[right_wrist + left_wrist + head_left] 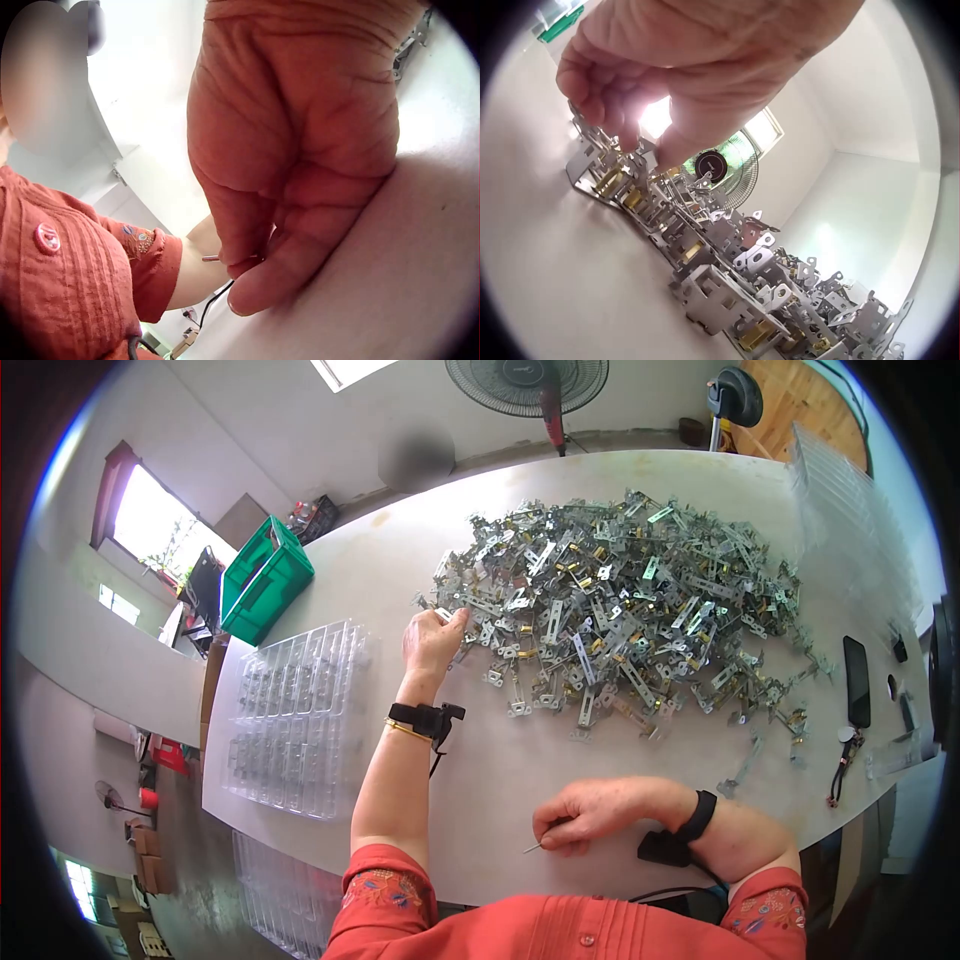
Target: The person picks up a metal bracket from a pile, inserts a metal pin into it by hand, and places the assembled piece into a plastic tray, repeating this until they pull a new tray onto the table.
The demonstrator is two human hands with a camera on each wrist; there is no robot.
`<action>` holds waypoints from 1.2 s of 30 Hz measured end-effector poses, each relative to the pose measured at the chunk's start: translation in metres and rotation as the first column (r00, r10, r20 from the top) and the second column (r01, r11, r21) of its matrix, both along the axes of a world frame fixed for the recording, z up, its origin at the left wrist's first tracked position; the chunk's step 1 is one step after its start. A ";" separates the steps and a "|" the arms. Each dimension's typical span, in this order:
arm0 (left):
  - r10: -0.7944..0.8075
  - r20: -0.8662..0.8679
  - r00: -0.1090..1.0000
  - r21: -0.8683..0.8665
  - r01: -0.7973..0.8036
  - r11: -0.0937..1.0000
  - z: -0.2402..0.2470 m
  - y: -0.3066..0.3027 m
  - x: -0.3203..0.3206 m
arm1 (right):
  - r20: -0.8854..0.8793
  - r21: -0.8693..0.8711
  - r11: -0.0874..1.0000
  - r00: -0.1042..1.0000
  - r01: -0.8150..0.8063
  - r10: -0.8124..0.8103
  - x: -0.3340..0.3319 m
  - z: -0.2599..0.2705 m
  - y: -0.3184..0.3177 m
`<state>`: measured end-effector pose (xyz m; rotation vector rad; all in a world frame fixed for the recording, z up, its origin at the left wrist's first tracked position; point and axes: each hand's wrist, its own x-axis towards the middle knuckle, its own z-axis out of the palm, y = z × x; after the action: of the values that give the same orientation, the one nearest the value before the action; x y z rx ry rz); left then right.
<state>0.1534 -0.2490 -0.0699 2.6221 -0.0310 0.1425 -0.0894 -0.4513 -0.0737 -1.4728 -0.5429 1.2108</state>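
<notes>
Your left hand (pixel 432 645) is at the left border of the heap of metal pieces (pixel 620 600), thumb and fingertips nearly closed on what appears to be one metal bracket (pixel 646 155); the fingers hide most of it. Taking it from the outer border probably spares you tugging at pieces tangled deeper in. That bracket lies on the side of the heap facing the left edge of the desk (pixel 480 750). Its showing tab stands up between your fingertips, but you cannot be told its long axis or which end leads, as too much is covered. Your right hand (pixel 590 815) is near the near edge, fingers curled in, thumb and fingers pinching a thin metal rod (pixel 532 849). Only a short end shows, pointing toward the left edge and slightly toward the near edge, its long axis following that slant; the rest is hidden in your grip. Holding it this close to the end likely gives you finer control. The clear plastic trays (pixel 300 720) lie along the left edge, perhaps to be within reach of your left arm, while the phone (pixel 857 680) lies near the right edge, apart from the heap.
</notes>
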 end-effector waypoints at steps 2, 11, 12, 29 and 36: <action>0.033 -0.071 0.997 -0.080 -0.038 0.996 0.001 -0.002 -0.002 | -0.007 0.004 1.000 1.000 0.002 -0.002 0.000 -0.001 0.000; 0.063 -0.008 0.998 -0.361 -0.062 0.930 -0.024 0.013 0.015 | -0.002 0.019 1.000 1.000 0.006 -0.006 -0.001 -0.001 0.000; 0.062 -0.008 0.998 -0.361 -0.061 0.930 -0.023 0.013 0.014 | -0.001 0.015 1.000 1.000 0.004 -0.004 -0.001 -0.001 0.000; -0.584 0.058 0.810 -0.929 0.258 0.266 0.046 -0.045 -0.106 | -0.013 0.032 0.999 0.999 0.033 -0.032 -0.003 -0.004 0.000; -0.705 0.080 0.705 -0.994 0.111 -0.001 0.054 -0.069 -0.134 | 0.028 0.078 0.996 0.999 0.043 -0.046 -0.004 0.003 -0.003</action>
<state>0.0195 -0.3181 -0.0160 1.0499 -0.4500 -0.5575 -0.0931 -0.4538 -0.0707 -1.4323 -0.5683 1.1227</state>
